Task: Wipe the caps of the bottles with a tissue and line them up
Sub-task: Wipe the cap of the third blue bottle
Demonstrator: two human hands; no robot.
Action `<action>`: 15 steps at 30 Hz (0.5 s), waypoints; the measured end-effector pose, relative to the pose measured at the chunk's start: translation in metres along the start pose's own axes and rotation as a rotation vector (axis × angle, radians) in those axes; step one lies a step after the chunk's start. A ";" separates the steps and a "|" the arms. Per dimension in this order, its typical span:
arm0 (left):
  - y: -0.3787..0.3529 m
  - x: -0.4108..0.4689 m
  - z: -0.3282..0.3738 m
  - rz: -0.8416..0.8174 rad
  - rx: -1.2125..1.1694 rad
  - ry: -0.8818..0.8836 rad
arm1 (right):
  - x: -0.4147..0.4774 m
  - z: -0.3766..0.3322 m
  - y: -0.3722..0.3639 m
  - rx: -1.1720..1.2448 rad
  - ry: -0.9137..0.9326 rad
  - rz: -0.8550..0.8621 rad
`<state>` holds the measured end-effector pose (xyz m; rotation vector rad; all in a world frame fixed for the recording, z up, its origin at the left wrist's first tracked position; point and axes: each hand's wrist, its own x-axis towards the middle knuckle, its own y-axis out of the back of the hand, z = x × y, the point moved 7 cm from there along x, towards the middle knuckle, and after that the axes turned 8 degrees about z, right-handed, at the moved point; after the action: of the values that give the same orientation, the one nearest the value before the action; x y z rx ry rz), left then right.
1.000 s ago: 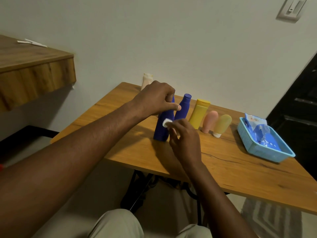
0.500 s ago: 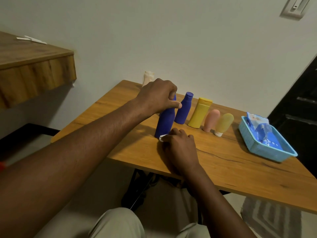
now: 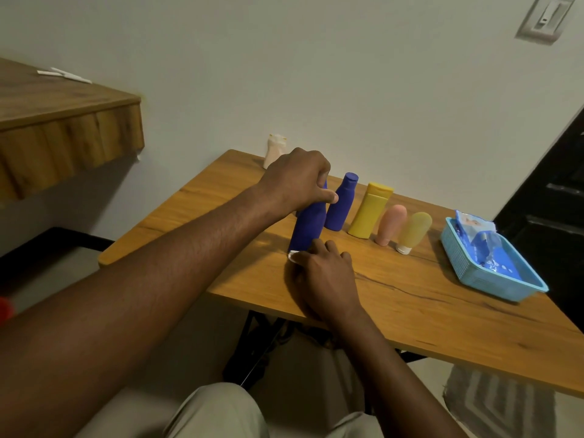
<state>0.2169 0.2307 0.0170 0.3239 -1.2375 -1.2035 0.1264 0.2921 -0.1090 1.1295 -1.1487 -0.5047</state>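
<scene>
1. Both hands were on the job. My feed showed the left hand (image 3: 297, 181) curled over the top of the tall blue bottle (image 3: 308, 229), gripping its neck and hiding its cap.
2. My view of the right hand (image 3: 325, 273) had it knuckles-up on the counter (image 3: 410, 298), just in front of that bottle's base. Its fingers were curled, and a scrap of white tissue (image 3: 292, 256) was pinched at the thumb side. I could not tell whether the tissue touched the bottle.
3. That bottle stood at the left end of the row, leaning a little to the right. Its base was partly hidden, so I could not say whether it sat flat.
4. To its right stood the smaller blue bottle (image 3: 341, 203), the yellow bottle (image 3: 369, 213), the pink tube (image 3: 390, 224) and the olive-yellow tube (image 3: 414, 230). They were side by side, close together, with the olive-yellow tube standing on its white cap.
5. A cream bottle (image 3: 275, 150) stood behind the left hand near the wall, apart from the row and partly hidden.
6. I judged the task mostly done. Four bottles were lined up and the tall blue one was joining as the fifth. The cream bottle probably remained to be wiped and placed. No view told me which caps were already clean.
7. Further out, a blue basket (image 3: 467, 273) holding a wipes packet (image 3: 474, 229) sat towards the counter's right end.
</scene>
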 end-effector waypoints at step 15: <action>-0.001 -0.001 0.001 -0.010 -0.008 0.018 | -0.001 0.007 -0.006 0.022 -0.065 -0.019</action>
<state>0.2157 0.2319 0.0159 0.3352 -1.2165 -1.2111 0.1212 0.2873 -0.1148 1.1507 -1.2030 -0.5483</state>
